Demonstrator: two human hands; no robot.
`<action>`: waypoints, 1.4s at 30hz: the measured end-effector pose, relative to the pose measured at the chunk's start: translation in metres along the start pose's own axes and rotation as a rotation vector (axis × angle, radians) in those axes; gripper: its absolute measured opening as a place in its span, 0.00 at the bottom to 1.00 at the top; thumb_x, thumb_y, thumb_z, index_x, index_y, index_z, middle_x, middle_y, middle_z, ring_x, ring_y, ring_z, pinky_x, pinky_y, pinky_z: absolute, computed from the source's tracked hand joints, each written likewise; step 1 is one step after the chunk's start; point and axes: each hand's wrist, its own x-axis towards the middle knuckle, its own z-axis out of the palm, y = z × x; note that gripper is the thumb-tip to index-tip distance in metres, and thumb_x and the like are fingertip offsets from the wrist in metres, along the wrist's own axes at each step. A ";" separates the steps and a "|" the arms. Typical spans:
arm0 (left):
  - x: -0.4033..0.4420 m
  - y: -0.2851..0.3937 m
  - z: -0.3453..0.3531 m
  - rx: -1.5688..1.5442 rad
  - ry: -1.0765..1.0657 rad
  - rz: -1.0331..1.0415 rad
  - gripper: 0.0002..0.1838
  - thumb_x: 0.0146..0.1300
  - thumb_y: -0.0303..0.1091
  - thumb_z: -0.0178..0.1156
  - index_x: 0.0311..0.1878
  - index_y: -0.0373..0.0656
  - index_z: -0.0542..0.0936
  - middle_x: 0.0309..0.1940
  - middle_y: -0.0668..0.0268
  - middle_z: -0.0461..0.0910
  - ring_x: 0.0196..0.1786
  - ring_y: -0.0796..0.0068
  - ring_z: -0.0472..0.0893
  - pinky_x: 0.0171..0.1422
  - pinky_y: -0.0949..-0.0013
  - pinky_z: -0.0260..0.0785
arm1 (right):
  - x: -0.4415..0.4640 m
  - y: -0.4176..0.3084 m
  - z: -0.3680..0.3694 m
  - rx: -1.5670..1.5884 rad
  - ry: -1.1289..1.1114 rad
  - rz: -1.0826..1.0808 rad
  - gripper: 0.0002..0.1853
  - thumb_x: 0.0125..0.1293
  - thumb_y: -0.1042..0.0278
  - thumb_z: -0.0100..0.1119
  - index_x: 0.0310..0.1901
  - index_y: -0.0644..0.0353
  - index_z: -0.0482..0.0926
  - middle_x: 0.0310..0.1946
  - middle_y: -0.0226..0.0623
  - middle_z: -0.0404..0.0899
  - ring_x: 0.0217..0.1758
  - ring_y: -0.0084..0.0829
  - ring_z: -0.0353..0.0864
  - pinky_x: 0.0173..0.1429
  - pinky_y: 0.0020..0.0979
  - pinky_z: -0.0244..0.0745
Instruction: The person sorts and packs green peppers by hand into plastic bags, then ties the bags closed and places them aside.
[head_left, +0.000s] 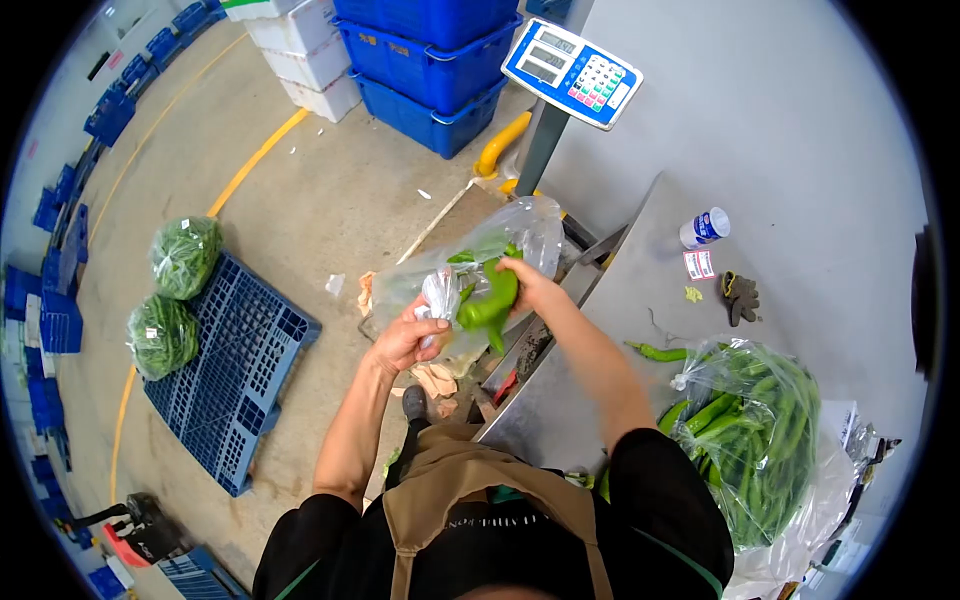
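Note:
My left hand (408, 336) is closed on the gathered edge of a clear plastic bag (540, 222), which hangs open in front of me with some green peppers inside. Several long green peppers (488, 298) are in my right hand (530, 284), at the mouth of the bag; its fingers curl over them. To my right, on the metal table (640, 260), lies a large clear bag full of green peppers (750, 440). A single pepper (660, 352) pokes out beside that bag's opening.
A scale display (573, 72) stands on a post ahead. Stacked blue crates (430, 70) and white foam boxes (305, 55) are beyond. On the table are a cup (705, 228), labels (699, 264) and a glove (740, 298). Bagged greens (165, 335) rest by a blue pallet (235, 370).

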 end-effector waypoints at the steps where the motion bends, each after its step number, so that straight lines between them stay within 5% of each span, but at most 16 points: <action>1: -0.002 -0.001 -0.004 -0.013 0.001 -0.002 0.20 0.58 0.24 0.55 0.52 0.50 0.65 0.20 0.60 0.68 0.11 0.82 0.59 0.11 0.82 0.49 | 0.004 -0.003 0.008 0.056 0.058 0.037 0.21 0.49 0.59 0.63 0.44 0.58 0.72 0.38 0.39 0.76 0.40 0.38 0.77 0.46 0.40 0.75; 4: -0.008 0.003 -0.012 -0.044 -0.052 -0.008 0.32 0.58 0.23 0.56 0.63 0.56 0.58 0.20 0.62 0.68 0.13 0.83 0.61 0.12 0.82 0.50 | 0.076 0.007 -0.006 0.208 0.027 -0.410 0.27 0.51 0.52 0.64 0.51 0.57 0.71 0.45 0.40 0.74 0.45 0.40 0.74 0.50 0.43 0.72; 5: -0.010 0.006 -0.015 -0.048 -0.080 -0.016 0.37 0.58 0.23 0.56 0.69 0.59 0.55 0.21 0.63 0.68 0.15 0.83 0.63 0.13 0.83 0.50 | 0.076 0.005 -0.012 0.313 0.152 -0.271 0.29 0.56 0.51 0.62 0.56 0.57 0.68 0.48 0.41 0.73 0.49 0.40 0.73 0.53 0.43 0.69; 8: -0.008 0.009 -0.022 -0.114 0.010 0.057 0.34 0.57 0.24 0.57 0.65 0.56 0.59 0.21 0.64 0.68 0.15 0.83 0.63 0.13 0.83 0.50 | 0.070 0.008 -0.015 0.181 0.426 -0.233 0.28 0.59 0.54 0.60 0.58 0.59 0.67 0.48 0.43 0.73 0.51 0.39 0.73 0.55 0.45 0.67; 10: 0.006 0.003 -0.043 -0.114 0.235 0.215 0.15 0.58 0.26 0.58 0.46 0.48 0.67 0.21 0.69 0.68 0.14 0.85 0.62 0.13 0.83 0.51 | 0.003 0.053 -0.029 -0.283 0.160 -0.766 0.30 0.59 0.58 0.62 0.60 0.62 0.66 0.51 0.45 0.73 0.52 0.33 0.73 0.54 0.36 0.68; 11: 0.006 0.005 -0.053 -0.114 0.157 0.228 0.11 0.57 0.25 0.58 0.41 0.47 0.68 0.20 0.72 0.68 0.14 0.86 0.62 0.12 0.82 0.51 | -0.033 0.074 -0.033 -0.265 0.105 -0.886 0.25 0.60 0.64 0.61 0.57 0.65 0.70 0.53 0.41 0.73 0.52 0.31 0.74 0.52 0.31 0.70; 13: 0.005 0.011 -0.058 -0.136 0.201 0.179 0.07 0.60 0.27 0.56 0.39 0.44 0.68 0.19 0.73 0.64 0.12 0.88 0.57 0.11 0.84 0.46 | -0.121 0.126 -0.041 -0.285 0.280 -1.043 0.22 0.58 0.68 0.62 0.52 0.69 0.73 0.49 0.41 0.76 0.47 0.36 0.77 0.49 0.32 0.72; 15: 0.013 0.009 -0.071 -0.184 0.092 0.233 0.02 0.64 0.26 0.50 0.37 0.43 0.67 0.20 0.73 0.59 0.11 0.90 0.52 0.09 0.85 0.41 | -0.205 0.181 -0.052 -0.594 0.854 -1.110 0.26 0.54 0.66 0.65 0.53 0.69 0.70 0.48 0.45 0.75 0.47 0.39 0.77 0.51 0.35 0.72; 19: 0.017 0.013 -0.042 -0.206 -0.078 0.212 0.08 0.67 0.28 0.45 0.31 0.41 0.63 0.20 0.71 0.60 0.09 0.88 0.54 0.11 0.83 0.48 | -0.282 0.290 -0.087 -0.821 1.581 -0.776 0.35 0.48 0.62 0.68 0.56 0.67 0.66 0.50 0.51 0.68 0.53 0.51 0.68 0.56 0.43 0.65; 22: 0.020 0.011 -0.034 -0.204 -0.105 0.193 0.06 0.68 0.27 0.45 0.33 0.40 0.64 0.20 0.69 0.61 0.10 0.87 0.55 0.11 0.83 0.49 | -0.289 0.340 -0.088 -0.748 1.722 -0.495 0.43 0.43 0.57 0.72 0.59 0.66 0.62 0.55 0.55 0.63 0.57 0.53 0.63 0.58 0.45 0.61; 26: 0.024 0.006 -0.021 -0.194 -0.105 0.173 0.04 0.67 0.27 0.46 0.35 0.39 0.64 0.20 0.69 0.61 0.10 0.87 0.55 0.11 0.83 0.50 | -0.279 0.343 -0.093 -0.792 1.902 -0.403 0.54 0.35 0.52 0.75 0.66 0.59 0.56 0.60 0.59 0.56 0.58 0.58 0.60 0.59 0.50 0.58; 31: 0.023 0.006 -0.019 -0.189 -0.127 0.146 0.05 0.66 0.27 0.47 0.34 0.40 0.64 0.20 0.70 0.62 0.11 0.87 0.56 0.13 0.82 0.49 | -0.283 0.307 -0.112 -1.111 1.762 -0.363 0.59 0.30 0.44 0.75 0.67 0.54 0.56 0.61 0.60 0.52 0.65 0.59 0.51 0.61 0.66 0.45; 35: 0.020 0.003 -0.018 -0.190 -0.126 0.113 0.07 0.66 0.28 0.47 0.30 0.40 0.64 0.20 0.70 0.62 0.11 0.87 0.56 0.14 0.81 0.49 | -0.279 0.288 -0.140 -1.373 1.655 -0.129 0.46 0.29 0.44 0.72 0.55 0.56 0.71 0.53 0.59 0.61 0.61 0.57 0.56 0.61 0.64 0.45; 42: 0.019 -0.002 -0.019 -0.193 -0.093 0.101 0.07 0.65 0.29 0.50 0.30 0.42 0.65 0.20 0.71 0.63 0.10 0.87 0.55 0.14 0.81 0.49 | -0.268 0.262 -0.168 -1.307 1.421 0.028 0.38 0.31 0.42 0.68 0.49 0.52 0.76 0.43 0.51 0.72 0.51 0.52 0.68 0.58 0.55 0.51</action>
